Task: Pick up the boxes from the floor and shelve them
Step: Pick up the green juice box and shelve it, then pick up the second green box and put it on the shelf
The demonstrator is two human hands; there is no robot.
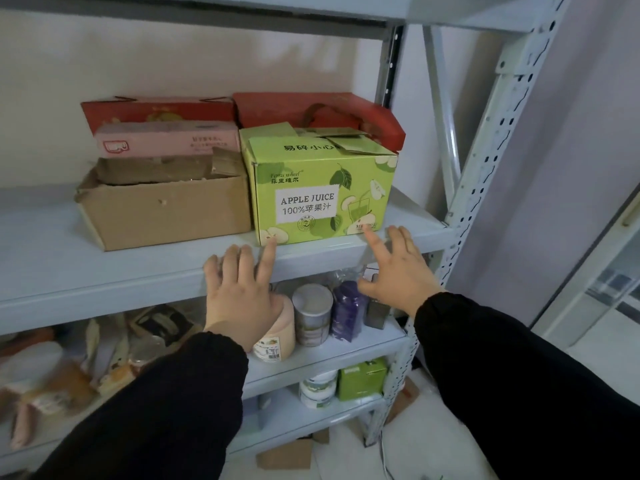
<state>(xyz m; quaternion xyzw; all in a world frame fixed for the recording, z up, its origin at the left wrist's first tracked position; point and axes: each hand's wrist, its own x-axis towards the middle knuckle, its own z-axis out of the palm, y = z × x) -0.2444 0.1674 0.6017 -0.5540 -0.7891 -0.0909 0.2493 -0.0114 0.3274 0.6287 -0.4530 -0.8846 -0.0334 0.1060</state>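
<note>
A green apple-juice box (318,188) stands on the grey metal shelf (104,271), its top flaps loose. My left hand (242,292) is spread in front of it, the index fingertip touching the box's lower left corner. My right hand (398,271) is spread too, its index fingertip on the lower right front of the box. Neither hand holds anything. Left of the green box sits a brown cardboard box (166,209) with a pink box (166,140) on top. Two red boxes (311,112) stand behind them.
The shelf below carries cans (311,320), a purple bottle (348,313) and food packets (69,368). Lower down stand a small green box (362,379) and a tub (317,389). Flat cardboard (287,453) lies on the floor. A perforated upright post (485,161) frames the right side.
</note>
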